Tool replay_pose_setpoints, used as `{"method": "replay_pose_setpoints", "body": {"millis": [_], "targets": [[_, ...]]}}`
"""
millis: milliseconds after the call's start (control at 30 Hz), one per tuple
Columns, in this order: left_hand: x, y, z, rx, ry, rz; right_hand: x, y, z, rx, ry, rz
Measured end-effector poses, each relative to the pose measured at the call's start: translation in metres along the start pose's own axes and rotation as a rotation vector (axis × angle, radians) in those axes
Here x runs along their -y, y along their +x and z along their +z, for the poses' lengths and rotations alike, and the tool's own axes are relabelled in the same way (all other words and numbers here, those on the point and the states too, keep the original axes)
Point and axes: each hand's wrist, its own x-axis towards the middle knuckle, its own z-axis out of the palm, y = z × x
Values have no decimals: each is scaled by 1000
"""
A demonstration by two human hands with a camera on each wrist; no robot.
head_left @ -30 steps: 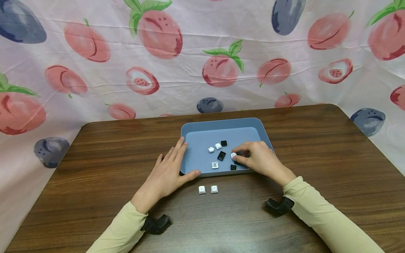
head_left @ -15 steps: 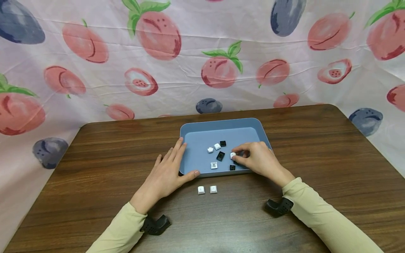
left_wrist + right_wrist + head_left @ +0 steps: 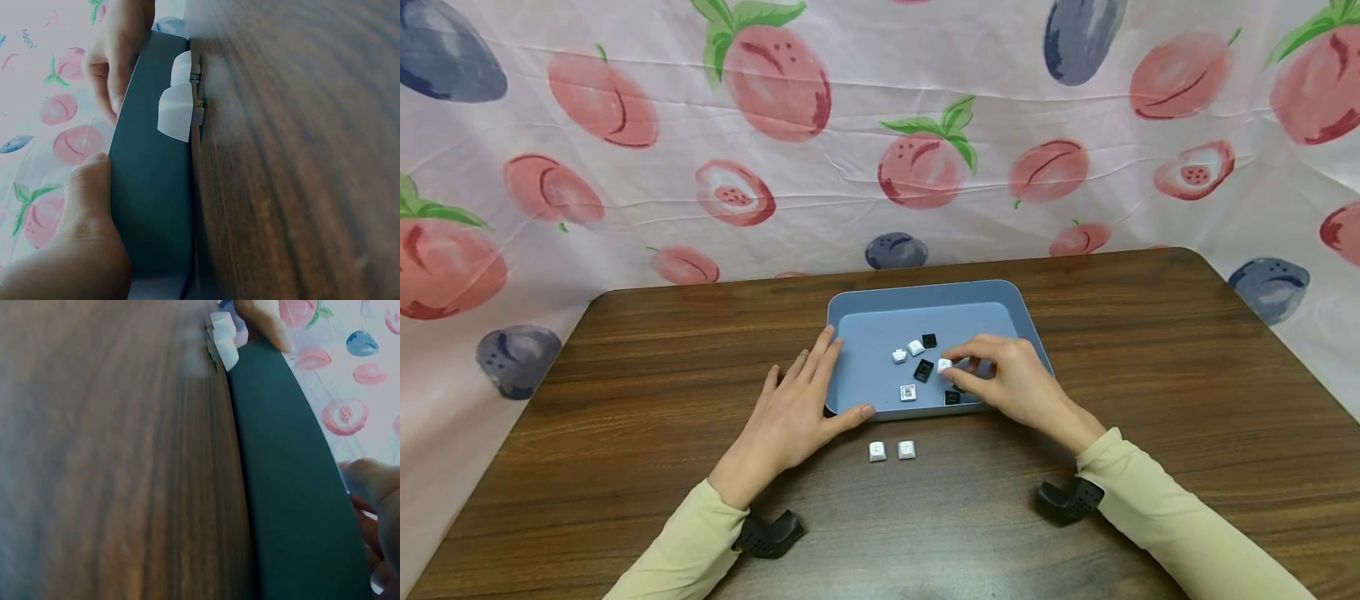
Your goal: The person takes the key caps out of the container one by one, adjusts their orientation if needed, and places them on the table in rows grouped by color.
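Observation:
My right hand (image 3: 1018,375) pinches a white keycap (image 3: 944,365) between thumb and fingertips, over the right part of a blue tray (image 3: 925,300). Fingers spread and straight, my left hand (image 3: 793,412) rests at the tray's left end, its thumb along the front rim. In the left wrist view, the left thumb (image 3: 87,194) touches the top of the tray's front wall. Within the tray lie a white keycap (image 3: 907,392), a black keycap (image 3: 923,370) and several others of both colours. Part of a dark piece shows under the right hand.
Two white keycaps, a left one (image 3: 877,452) and a right one (image 3: 906,450), stand side by side on the brown wooden table (image 3: 700,350) in front of the tray. A fruit-print cloth (image 3: 850,83) hangs behind the table and at its sides.
My right hand has shifted slightly left with the white keycap between its fingers, toward the black keycap beside it. The left hand stays at the tray.

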Motion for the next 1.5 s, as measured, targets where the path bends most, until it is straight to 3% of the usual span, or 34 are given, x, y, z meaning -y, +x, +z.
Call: {"method": "replay_pose_setpoints", "body": {"millis": [267,933,1167,1500], "targets": [[-1,-1,1,-8,12,-5,7,-8,4,-59,90,-126],[2,-2,2,0,18,-8,16,-39,8,-117,172,-263],[1,-2,3,3,14,-10,18,-47,19,-72,202,-276],[0,0,2,2,1,-8,18,-52,26,-16,137,-261]]}}
